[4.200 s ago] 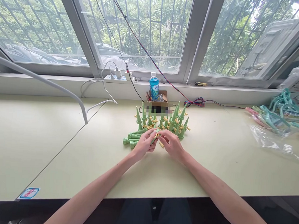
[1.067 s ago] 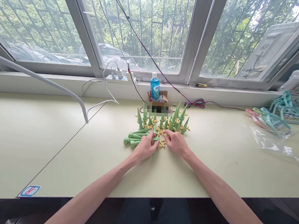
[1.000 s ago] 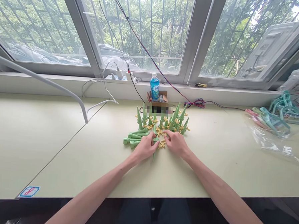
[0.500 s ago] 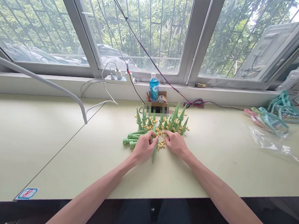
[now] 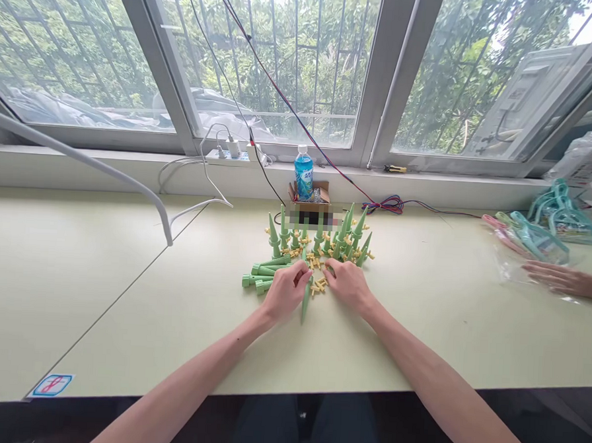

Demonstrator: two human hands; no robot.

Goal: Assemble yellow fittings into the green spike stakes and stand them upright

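My left hand [image 5: 286, 288] is closed in a pinch on a green plant watering spike [image 5: 305, 304], whose pointed end aims toward the table's front edge. To the right, my right hand [image 5: 348, 282] rests by the small yellow valves [image 5: 318, 286], its fingers loosely bent and apart, with nothing visible between them. Left of my left hand lie several loose green spikes [image 5: 260, 279]. Behind both hands, several green spikes [image 5: 342, 236] stand tip up with yellow valves on their sides. My fingers hide part of the held spike.
A blue bottle [image 5: 304, 175] stands in a small cardboard box [image 5: 322, 195] at the back. Another person's hand [image 5: 563, 278] lies over clear plastic at the right, near teal hangers [image 5: 557, 209]. A white bent tube [image 5: 149, 190] reaches over the table's left side.
Another person's hand has come in from the right over the plastic. The fingers of my left hand have drawn closer together on the spike. My right hand has barely moved.
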